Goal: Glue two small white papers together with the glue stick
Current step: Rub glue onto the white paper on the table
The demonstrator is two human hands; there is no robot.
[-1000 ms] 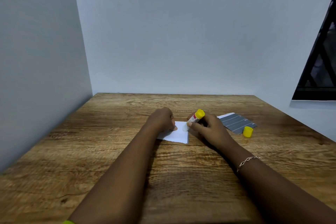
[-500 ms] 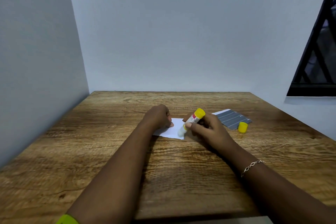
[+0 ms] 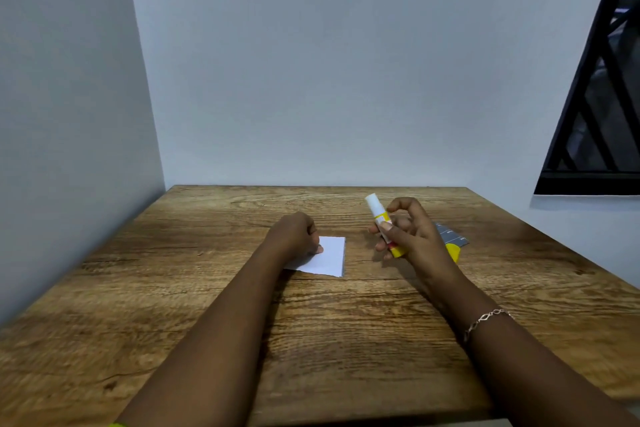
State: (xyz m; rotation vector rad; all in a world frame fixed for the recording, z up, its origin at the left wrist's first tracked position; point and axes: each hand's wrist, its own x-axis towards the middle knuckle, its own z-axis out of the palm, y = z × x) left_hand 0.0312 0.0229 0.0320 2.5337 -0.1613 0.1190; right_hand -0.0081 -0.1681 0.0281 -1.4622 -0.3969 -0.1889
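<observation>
Left hand (image 3: 294,233), fingers curled, pins white paper (image 3: 330,255) at table (image 3: 207,288) centre, probably by thumb. Right hand (image 3: 414,236) grips glue stick (image 3: 381,218), raised, tip up.

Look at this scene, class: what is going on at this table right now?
A person is gluing paper at a wooden table. The left hand, fingers curled, rests on a small white paper lying flat. The right hand holds the uncapped glue stick above the table, off the paper, glue end pointing up. The yellow cap lies behind that hand, beside a grey lined paper.
</observation>
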